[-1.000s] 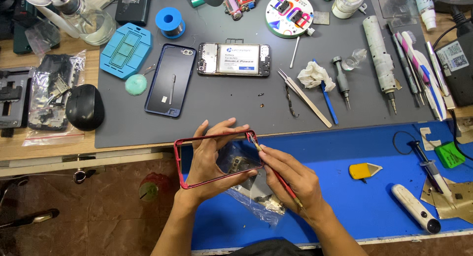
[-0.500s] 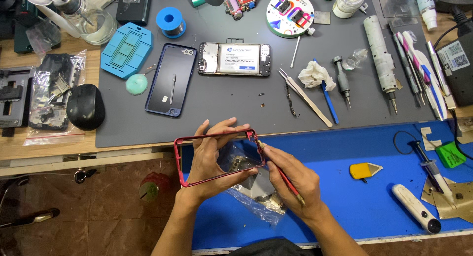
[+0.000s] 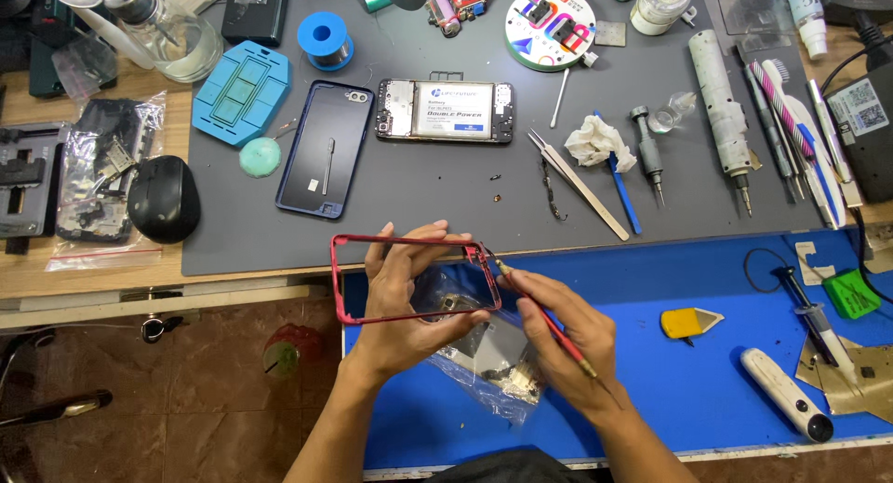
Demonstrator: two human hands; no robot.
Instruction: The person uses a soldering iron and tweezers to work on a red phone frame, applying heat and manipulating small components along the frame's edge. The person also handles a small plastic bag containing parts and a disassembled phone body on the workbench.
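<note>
Over the near edge of the bench, the left hand (image 3: pixel 400 292) is closed around one red phone frame (image 3: pixel 416 278), fingers spanning its long rails. It looks light, thin and easily bent, best gripped along those rails. To its right, the right hand (image 3: pixel 567 348) pinches one red-handled tool (image 3: pixel 544 316), tip at the frame's corner. Beneath lies one clear plastic bag (image 3: pixel 484 367).

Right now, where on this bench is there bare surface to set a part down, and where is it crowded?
Free: the grey mat between the dark blue back cover and the tweezers, and the blue mat between the right hand and the yellow pick. Crowded: the grey mat's top and right edges, and the blue mat's right end.
</note>
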